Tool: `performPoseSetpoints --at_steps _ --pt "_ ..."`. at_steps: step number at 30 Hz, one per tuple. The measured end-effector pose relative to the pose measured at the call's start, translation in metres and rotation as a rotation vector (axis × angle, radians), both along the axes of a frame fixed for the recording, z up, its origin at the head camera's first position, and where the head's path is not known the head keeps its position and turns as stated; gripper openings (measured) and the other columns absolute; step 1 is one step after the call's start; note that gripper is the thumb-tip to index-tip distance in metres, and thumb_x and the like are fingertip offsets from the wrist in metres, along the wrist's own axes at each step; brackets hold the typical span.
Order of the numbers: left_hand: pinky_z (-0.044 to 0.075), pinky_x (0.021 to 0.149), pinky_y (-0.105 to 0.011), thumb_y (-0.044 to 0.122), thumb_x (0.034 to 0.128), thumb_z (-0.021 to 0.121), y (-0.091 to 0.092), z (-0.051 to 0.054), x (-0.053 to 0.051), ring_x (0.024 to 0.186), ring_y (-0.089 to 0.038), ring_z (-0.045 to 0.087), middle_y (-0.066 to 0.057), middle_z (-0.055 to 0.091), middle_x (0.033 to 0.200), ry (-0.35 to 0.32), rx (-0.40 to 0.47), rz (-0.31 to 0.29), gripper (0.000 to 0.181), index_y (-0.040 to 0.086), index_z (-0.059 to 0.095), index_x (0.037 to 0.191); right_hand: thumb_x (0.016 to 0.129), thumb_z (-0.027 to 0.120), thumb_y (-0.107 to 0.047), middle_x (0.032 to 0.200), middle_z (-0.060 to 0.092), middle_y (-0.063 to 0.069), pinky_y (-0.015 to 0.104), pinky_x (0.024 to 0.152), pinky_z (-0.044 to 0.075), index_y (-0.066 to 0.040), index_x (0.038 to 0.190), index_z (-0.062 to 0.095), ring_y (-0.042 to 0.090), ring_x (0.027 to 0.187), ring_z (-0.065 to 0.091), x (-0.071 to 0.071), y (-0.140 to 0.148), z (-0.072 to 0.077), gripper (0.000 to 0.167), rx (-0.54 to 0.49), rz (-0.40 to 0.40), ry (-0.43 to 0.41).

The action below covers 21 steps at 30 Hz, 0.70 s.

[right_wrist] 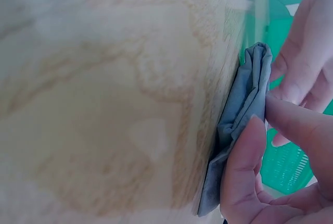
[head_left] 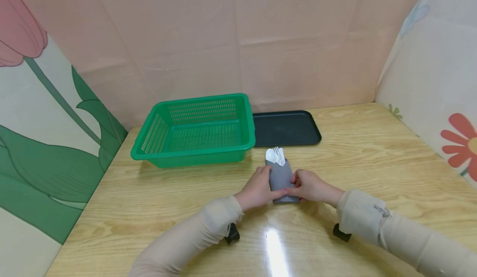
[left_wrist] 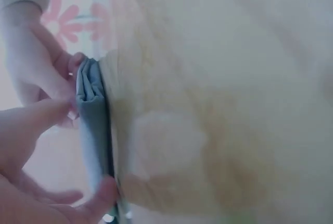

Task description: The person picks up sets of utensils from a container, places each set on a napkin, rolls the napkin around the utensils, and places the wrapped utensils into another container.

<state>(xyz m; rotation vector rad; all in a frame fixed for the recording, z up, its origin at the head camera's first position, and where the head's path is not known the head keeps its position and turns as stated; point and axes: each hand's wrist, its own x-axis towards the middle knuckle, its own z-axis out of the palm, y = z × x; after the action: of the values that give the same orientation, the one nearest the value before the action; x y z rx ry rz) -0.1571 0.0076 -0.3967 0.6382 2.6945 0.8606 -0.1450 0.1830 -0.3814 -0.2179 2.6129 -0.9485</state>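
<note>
A folded grey cloth napkin lies on the table as a flat pouch. The heads of a white spoon and a white fork, with another white utensil beside them, stick out of its far end. My left hand holds the napkin's left side, thumb laid across the front. On the opposite side my right hand grips the edge with curled fingers, and the two thumb tips meet over the cloth. Folded layers of the napkin show at its near end in the right wrist view.
A green plastic basket with slotted walls stands behind to the left. Right of it, against the back wall, lies a black tray. Printed cloth walls enclose the wooden table at the back and sides.
</note>
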Motion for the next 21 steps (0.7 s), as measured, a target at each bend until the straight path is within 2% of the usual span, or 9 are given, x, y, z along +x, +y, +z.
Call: performPoseSetpoints --at_steps 3,6,10,14,16,21 --pt "0.049 0.091 -0.031 0.034 0.0822 0.070 0.000 -0.004 -0.003 0.115 -0.026 0.055 -0.021 0.047 0.133 -0.139 0.210 0.083 0.080 -0.005 0.029 0.139 0.081 0.073 -0.024 0.066 0.056 0.004 0.025 0.051 0.048 0.002 0.093 0.050 0.010 0.049 0.053 0.000 -0.001 0.000 0.037 0.001 -0.007 -0.004" --pt "0.051 0.086 -0.030 0.029 0.0812 0.072 0.000 -0.007 -0.007 0.110 -0.026 0.059 -0.023 0.053 0.127 -0.240 0.320 0.165 0.082 -0.006 0.026 0.140 0.080 0.073 -0.026 0.063 0.053 0.002 0.026 0.051 0.048 0.001 0.092 0.049 0.010 0.049 0.052 0.000 -0.001 0.000 0.038 -0.010 -0.018 -0.010" --pt "0.050 0.069 -0.023 0.031 0.0799 0.072 0.001 -0.005 -0.010 0.084 -0.017 0.063 -0.013 0.064 0.100 -0.283 0.310 0.242 0.084 -0.008 0.028 0.140 0.080 0.073 -0.027 0.060 0.050 0.000 0.026 0.050 0.046 0.000 0.091 0.049 0.010 0.048 0.051 0.000 -0.001 -0.001 0.038 -0.016 -0.018 -0.008" --pt "0.042 0.054 -0.018 0.029 0.0805 0.072 0.002 -0.002 -0.011 0.058 -0.012 0.057 -0.004 0.058 0.078 -0.321 0.319 0.264 0.080 -0.009 0.030 0.138 0.081 0.072 -0.026 0.060 0.050 0.000 0.025 0.050 0.045 0.000 0.092 0.049 0.010 0.048 0.051 -0.002 0.000 -0.002 0.037 -0.011 -0.018 -0.014" --pt "0.041 0.051 -0.017 0.028 0.0811 0.071 0.002 -0.001 -0.011 0.052 -0.011 0.056 -0.002 0.058 0.074 -0.310 0.314 0.257 0.075 -0.010 0.033 0.134 0.081 0.072 -0.026 0.061 0.050 0.001 0.025 0.050 0.045 0.000 0.092 0.049 0.010 0.049 0.051 -0.002 0.000 -0.002 0.037 -0.010 -0.023 -0.020" --pt "0.040 0.049 -0.016 0.023 0.0805 0.072 0.004 -0.003 -0.011 0.050 -0.008 0.052 0.000 0.055 0.069 -0.259 0.284 0.247 0.057 -0.006 0.045 0.121 0.081 0.073 -0.026 0.065 0.051 0.003 0.026 0.051 0.046 0.001 0.093 0.049 0.011 0.051 0.051 0.000 -0.001 -0.001 0.038 -0.010 -0.033 -0.026"
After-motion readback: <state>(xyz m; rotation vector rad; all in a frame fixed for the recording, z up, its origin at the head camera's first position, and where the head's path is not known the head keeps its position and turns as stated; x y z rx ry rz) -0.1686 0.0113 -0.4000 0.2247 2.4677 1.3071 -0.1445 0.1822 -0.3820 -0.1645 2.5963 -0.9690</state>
